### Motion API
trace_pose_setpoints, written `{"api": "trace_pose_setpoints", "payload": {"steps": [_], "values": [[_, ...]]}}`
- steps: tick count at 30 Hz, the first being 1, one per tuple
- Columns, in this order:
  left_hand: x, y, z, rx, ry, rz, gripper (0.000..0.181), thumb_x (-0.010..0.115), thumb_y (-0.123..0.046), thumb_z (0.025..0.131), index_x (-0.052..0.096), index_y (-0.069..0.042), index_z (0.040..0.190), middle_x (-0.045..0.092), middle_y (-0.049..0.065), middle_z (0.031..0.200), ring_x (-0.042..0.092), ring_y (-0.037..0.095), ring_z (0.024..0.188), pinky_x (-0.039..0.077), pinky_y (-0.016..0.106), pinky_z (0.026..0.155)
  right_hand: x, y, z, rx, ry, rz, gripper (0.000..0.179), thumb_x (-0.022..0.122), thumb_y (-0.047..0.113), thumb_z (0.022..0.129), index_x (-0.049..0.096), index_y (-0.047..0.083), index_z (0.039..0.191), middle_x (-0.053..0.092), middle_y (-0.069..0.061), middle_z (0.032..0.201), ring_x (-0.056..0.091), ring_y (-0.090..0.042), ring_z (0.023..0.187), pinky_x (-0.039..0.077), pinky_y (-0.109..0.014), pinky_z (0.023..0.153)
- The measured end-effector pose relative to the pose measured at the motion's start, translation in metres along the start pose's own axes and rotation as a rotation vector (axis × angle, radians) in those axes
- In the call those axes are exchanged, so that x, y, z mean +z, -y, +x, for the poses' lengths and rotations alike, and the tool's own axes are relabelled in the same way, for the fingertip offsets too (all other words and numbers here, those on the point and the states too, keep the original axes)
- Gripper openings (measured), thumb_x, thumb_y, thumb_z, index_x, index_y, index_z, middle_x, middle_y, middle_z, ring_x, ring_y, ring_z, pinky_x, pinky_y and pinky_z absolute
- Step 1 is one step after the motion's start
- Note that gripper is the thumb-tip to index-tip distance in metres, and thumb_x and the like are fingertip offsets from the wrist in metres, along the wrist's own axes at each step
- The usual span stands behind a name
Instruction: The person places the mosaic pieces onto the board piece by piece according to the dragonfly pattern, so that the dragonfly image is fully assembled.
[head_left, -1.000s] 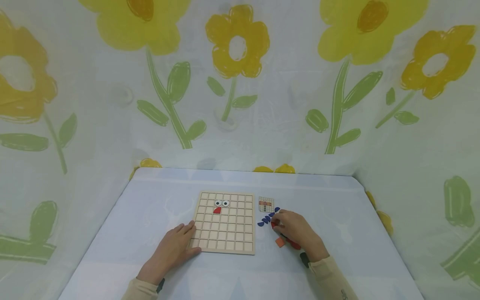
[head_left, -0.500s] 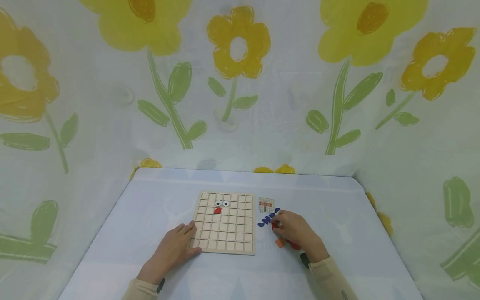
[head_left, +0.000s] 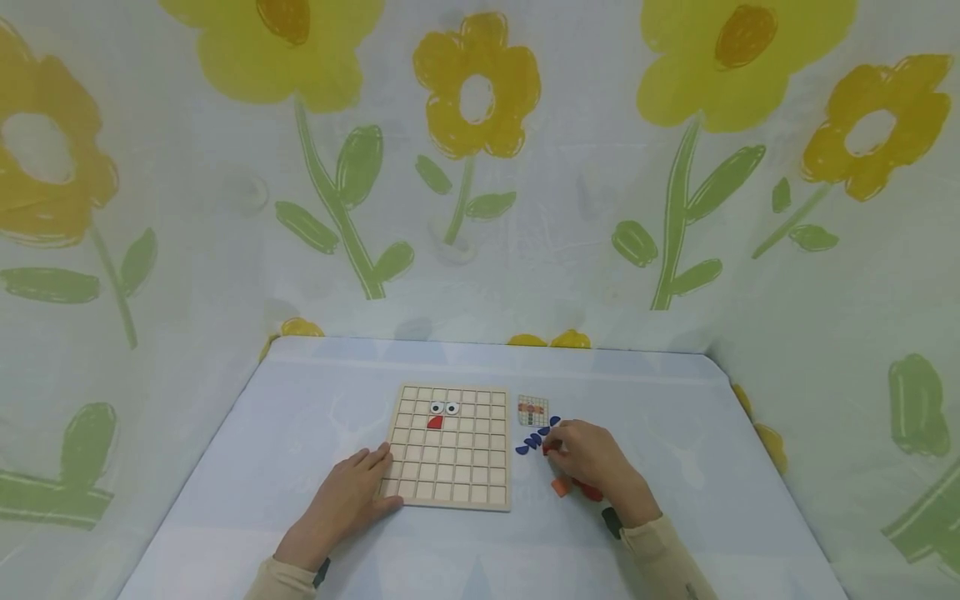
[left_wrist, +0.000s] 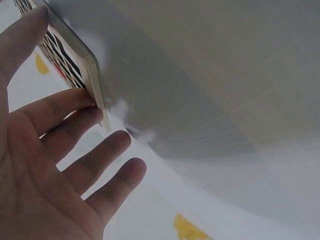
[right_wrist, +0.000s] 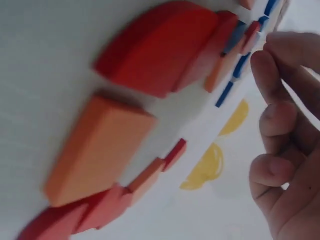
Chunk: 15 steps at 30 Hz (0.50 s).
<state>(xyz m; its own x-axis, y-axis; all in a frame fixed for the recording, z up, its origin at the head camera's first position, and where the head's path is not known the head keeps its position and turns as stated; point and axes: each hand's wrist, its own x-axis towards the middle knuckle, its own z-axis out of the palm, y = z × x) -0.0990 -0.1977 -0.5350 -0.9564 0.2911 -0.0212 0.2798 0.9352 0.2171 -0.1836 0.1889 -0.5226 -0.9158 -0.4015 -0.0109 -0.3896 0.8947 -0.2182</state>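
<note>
My left hand (head_left: 347, 493) rests at the near left corner of a wooden grid board (head_left: 453, 477); in the left wrist view its fairly straight fingers (left_wrist: 67, 104) touch the board's edge. Two eye pieces (head_left: 444, 408) sit side by side on the board, with a red piece (head_left: 435, 423) just below them. To the right of the board, my right hand (head_left: 592, 458) pinches a small red piece (head_left: 547, 450) between thumb and forefinger. Several blue half-round pieces (head_left: 533, 440) lie beside those fingertips. An orange square (head_left: 561, 487) and red pieces (head_left: 588, 492) lie partly under the hand.
A small pattern card (head_left: 533, 411) lies by the board's right edge, behind the blue pieces. More orange pieces (right_wrist: 100, 150) and red pieces (right_wrist: 160, 47) spread below the right palm. Flower-printed cloth (head_left: 555, 250) stands behind the white table (head_left: 637, 383).
The red piece at my right fingertips has turned slightly and shows less of its face. The orange square has shifted a little. My left hand and the board have stayed put.
</note>
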Motion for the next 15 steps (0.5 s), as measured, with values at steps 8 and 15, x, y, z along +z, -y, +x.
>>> {"api": "trace_pose_setpoints", "payload": {"steps": [8, 15], "values": [[0.0008, 0.0000, 0.0009, -0.011, 0.019, -0.002, 0.079, 0.076, -0.051, 0.087, 0.056, 0.003, 0.141, 0.051, 0.017, 0.150, 0.049, 0.043, 0.134, 0.045, 0.057, 0.109, -0.0008, -0.0012, 0.0040, 0.010, -0.032, -0.060, 0.024, 0.085, 0.029, 0.081, 0.079, 0.019, 0.102, 0.067, 0.009, 0.090, 0.055, -0.007, 0.074, 0.057, -0.026, 0.069], [0.0005, -0.0003, 0.0003, -0.008, 0.005, 0.001, 0.079, 0.076, -0.052, 0.086, 0.057, 0.003, 0.140, 0.051, 0.017, 0.150, 0.050, 0.043, 0.133, 0.045, 0.057, 0.108, 0.0000, 0.0016, 0.0054, 0.038, 0.026, -0.042, 0.026, 0.086, 0.029, 0.081, 0.080, 0.015, 0.102, 0.068, 0.007, 0.090, 0.055, -0.009, 0.075, 0.060, -0.029, 0.076]]}}
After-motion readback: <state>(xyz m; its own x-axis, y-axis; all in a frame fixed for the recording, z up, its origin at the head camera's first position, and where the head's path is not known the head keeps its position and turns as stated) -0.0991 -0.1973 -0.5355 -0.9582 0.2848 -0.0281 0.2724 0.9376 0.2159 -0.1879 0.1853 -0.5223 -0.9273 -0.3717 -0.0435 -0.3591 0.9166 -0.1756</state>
